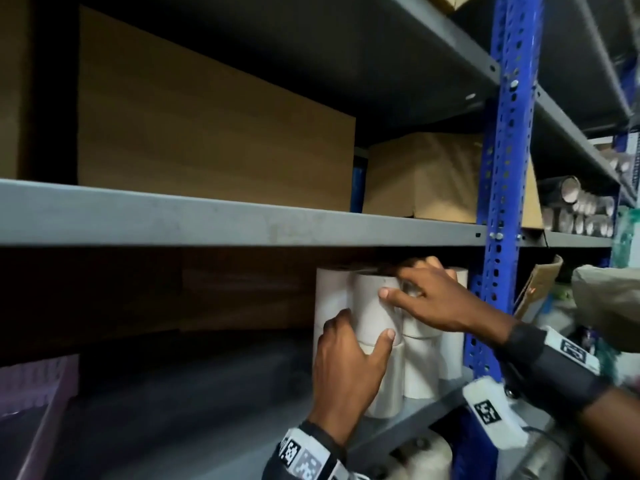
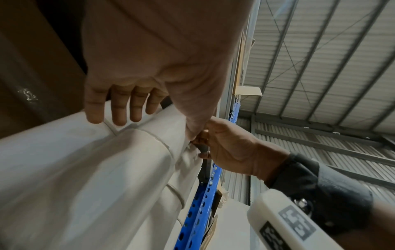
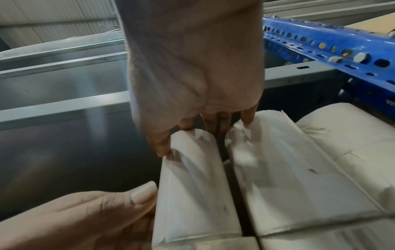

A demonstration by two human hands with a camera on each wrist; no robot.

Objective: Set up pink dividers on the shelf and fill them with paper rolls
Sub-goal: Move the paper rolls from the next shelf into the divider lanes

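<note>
White paper rolls (image 1: 420, 358) stand stacked in two layers at the right end of the lower shelf, beside the blue upright (image 1: 502, 168). Both hands hold the front upper roll (image 1: 372, 313). My left hand (image 1: 356, 336) grips its lower part, fingers on the left side and thumb on the front. My right hand (image 1: 408, 285) reaches over its top, thumb on the front face and fingers behind. The right wrist view shows the right hand (image 3: 192, 133) with fingers in the gap behind that roll (image 3: 192, 186). A pink divider (image 1: 38, 386) sits at the shelf's lower left, partly cut off.
The grey shelf board (image 1: 242, 223) runs just above the rolls, leaving little headroom. Cardboard boxes (image 1: 207, 133) fill the shelf above. Dark tubes (image 1: 581, 209) lie in the bay to the right. More white rolls (image 1: 422, 452) sit on the level below.
</note>
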